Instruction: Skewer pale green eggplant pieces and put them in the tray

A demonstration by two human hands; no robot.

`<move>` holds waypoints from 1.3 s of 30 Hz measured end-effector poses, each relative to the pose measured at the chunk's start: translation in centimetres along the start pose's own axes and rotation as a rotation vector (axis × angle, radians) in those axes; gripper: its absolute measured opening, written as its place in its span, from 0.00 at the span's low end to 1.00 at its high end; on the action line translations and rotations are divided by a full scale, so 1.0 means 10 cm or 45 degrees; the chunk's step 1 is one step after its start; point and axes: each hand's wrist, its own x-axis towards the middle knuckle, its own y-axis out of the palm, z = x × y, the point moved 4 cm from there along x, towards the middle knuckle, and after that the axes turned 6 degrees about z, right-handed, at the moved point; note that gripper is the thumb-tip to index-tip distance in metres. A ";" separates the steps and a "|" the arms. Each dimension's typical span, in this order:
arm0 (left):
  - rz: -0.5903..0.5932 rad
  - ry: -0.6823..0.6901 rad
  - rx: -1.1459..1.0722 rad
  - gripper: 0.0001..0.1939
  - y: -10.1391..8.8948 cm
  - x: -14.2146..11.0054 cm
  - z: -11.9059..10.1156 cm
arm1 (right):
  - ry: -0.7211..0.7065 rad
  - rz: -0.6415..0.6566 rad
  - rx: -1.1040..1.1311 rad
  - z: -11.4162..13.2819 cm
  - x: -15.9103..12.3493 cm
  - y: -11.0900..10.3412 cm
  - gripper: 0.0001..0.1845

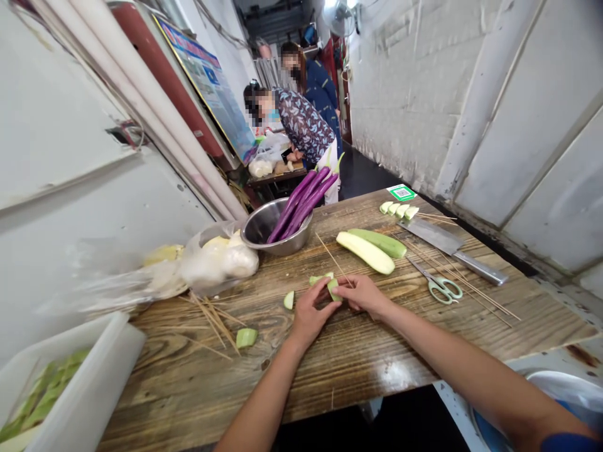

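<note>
Between the thumb and fingers of my left hand is a pale green zucchini piece. My right hand touches it from the other side and pinches a thin wooden skewer, whose shaft slants up and left. Whether the skewer has gone into the piece is hidden by my fingers. More cut pieces lie just past my left hand, with a zucchini wedge to its left and a thicker zucchini chunk nearer me. Beyond my right hand rest a peeled-looking zucchini half and a greener zucchini half.
A cleaver, green-handled scissors, loose skewers and a row of skewered slices lie right. A metal bowl holds purple eggplants. Left are plastic bags and a white bin. Two people stand beyond the wooden table.
</note>
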 end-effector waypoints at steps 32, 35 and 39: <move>-0.341 -0.717 -2.220 0.17 -0.31 0.22 0.08 | -0.134 -0.496 -1.610 0.20 -0.09 -0.26 0.17; -0.608 -0.693 -2.186 0.12 -0.42 0.31 0.15 | -0.269 -0.302 -1.247 0.18 -0.15 -0.10 0.22; -0.759 -0.580 -2.048 0.07 -0.51 0.39 0.15 | -0.049 0.171 -0.593 -0.02 -0.22 0.17 0.27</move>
